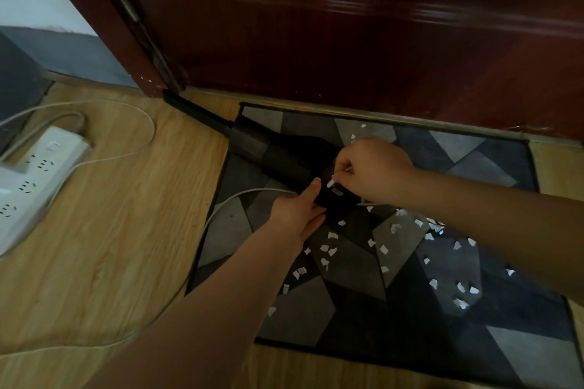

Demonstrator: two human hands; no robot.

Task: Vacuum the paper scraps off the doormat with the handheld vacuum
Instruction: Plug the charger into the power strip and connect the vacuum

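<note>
The doormat (363,303) is a flat rectangular pile mat with a pattern of grey and black angular facets. It lies on wood-grain flooring (104,246), its far edge along the door threshold. Small torn white paper scraps (384,249) are scattered across its middle and right half, with a few near its far edge.

The left hand (298,210) rests on the rear end of the handheld vacuum (278,155), thumb on top and fingers nearly straight beneath, bracing the body. The right hand (373,170) pinches a small white plug (331,183) between curled fingers at that rear end. A thin white cable (221,208) runs from here off the mat's left edge.

The vacuum is matte black and cylindrical. Its long axis runs diagonally; the rear sits near the mat's centre-left, and the slim nozzle points past the far left corner to the dark red glossy door (347,25).

A white plastic power strip (34,177) lies at far left.
</note>
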